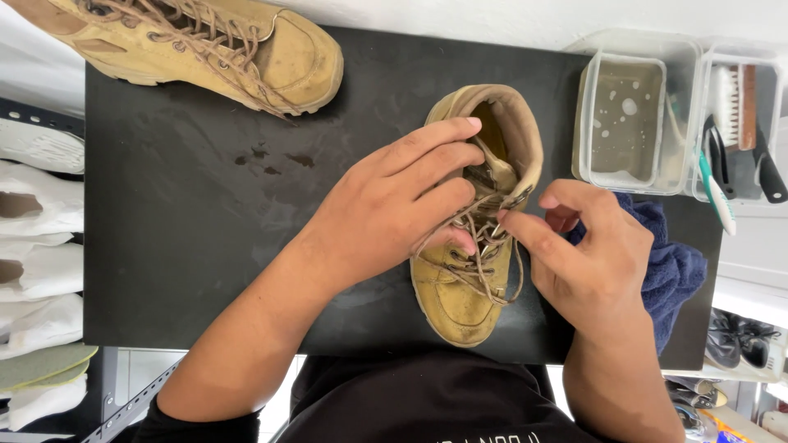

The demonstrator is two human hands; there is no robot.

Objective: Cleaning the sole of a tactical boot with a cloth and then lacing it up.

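Head view: upright boot (472,246), toe toward wearer; both hands' fingers (513,226) seemingly pinching laces (484,246).

Tan laced boot (476,246), upright, mid-mat

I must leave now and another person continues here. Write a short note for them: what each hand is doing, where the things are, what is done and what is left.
Left hand: rests on the tan boot at table centre, steadying it.
Right hand: pinches the boot's lace near the upper eyelets.
Second boot: lies on its side at the table's far left corner, laced.
Right side: blue towel, tub of cloudy water, tub of brushes.
Done: unclear; wet marks on the black table.
Left: laces remain threaded on both boots.
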